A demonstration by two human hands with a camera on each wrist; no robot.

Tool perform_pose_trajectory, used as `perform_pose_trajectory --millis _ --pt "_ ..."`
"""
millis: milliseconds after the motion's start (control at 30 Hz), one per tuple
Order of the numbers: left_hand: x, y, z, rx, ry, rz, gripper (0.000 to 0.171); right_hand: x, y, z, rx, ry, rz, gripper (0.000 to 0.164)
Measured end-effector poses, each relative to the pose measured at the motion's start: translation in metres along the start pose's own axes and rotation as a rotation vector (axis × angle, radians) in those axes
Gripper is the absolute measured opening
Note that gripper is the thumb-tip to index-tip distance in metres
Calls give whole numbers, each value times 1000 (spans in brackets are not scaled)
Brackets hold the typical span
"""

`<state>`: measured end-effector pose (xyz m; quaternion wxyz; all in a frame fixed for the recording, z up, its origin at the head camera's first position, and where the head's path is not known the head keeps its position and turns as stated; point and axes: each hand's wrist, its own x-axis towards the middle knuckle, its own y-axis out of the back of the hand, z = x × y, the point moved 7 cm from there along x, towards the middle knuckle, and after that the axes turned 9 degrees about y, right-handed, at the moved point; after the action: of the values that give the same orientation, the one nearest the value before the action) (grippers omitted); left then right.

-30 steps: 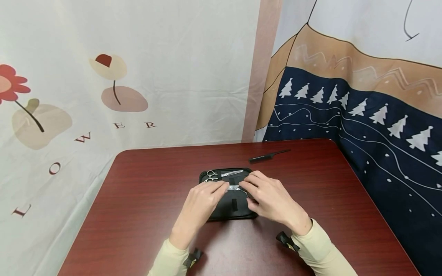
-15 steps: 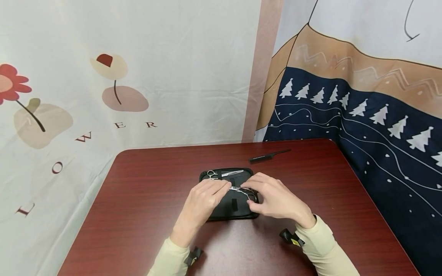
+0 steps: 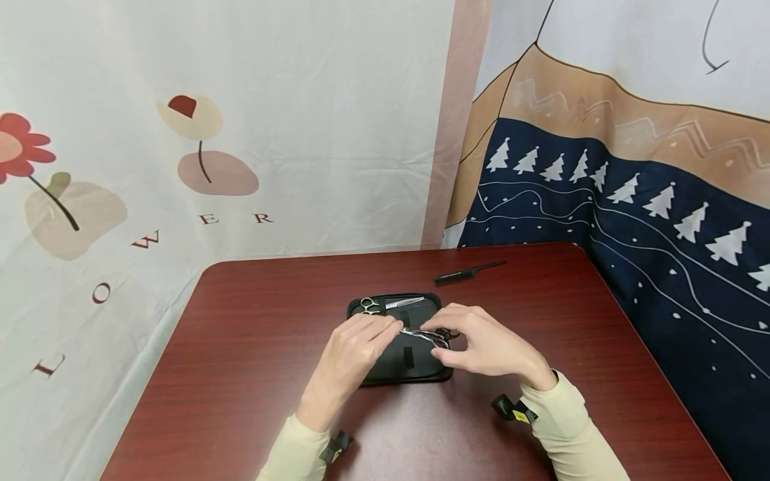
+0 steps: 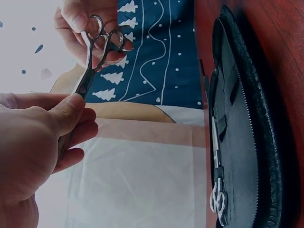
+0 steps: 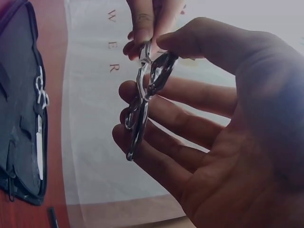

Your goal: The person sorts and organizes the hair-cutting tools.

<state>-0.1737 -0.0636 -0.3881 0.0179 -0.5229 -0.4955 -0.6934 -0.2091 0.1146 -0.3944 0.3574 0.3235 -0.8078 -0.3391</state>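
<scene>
A pair of dark metal haircutting scissors [image 3: 437, 339] is held in the air above the black zip case [image 3: 385, 371]. My left hand [image 3: 359, 341] pinches the blade end between thumb and fingers; most of the blades are hidden behind that hand in the left wrist view. The finger rings [image 4: 114, 40] point toward my right hand [image 3: 484, 344]. In the right wrist view, the right thumb [image 5: 190, 40] is at one ring and the loosely spread fingers lie behind the handles. A second, silver pair of scissors [image 3: 400, 304] lies strapped inside the case.
A black comb [image 3: 460, 274] with a thin tail lies behind the case on the reddish-brown table [image 3: 271, 321]. The case has a raised zipped edge and a black strap [image 3: 409, 357] inside. Printed curtains [image 3: 337, 133] hang behind the table.
The right hand has shifted slightly right, and its thumb and fingers have spread apart. More of the scissors' handles now shows between the hands. The left hand stays nearly still.
</scene>
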Motion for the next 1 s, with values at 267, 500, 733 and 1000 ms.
perform_pose_trajectory --millis 267,500,733,1000 --pt "-2 -2 -12 -81 87 -99 32 -2 5 2 2 -28 73 49" --pt "-3 -1 -23 -174 183 -90 22 2 14 -2 -78 42 203 65" --pt "-7 0 -33 -237 296 -87 20 6 19 -8 -198 163 301 73" --pt "-8 2 -39 -214 400 -134 8 11 18 -19 -293 289 356 74"
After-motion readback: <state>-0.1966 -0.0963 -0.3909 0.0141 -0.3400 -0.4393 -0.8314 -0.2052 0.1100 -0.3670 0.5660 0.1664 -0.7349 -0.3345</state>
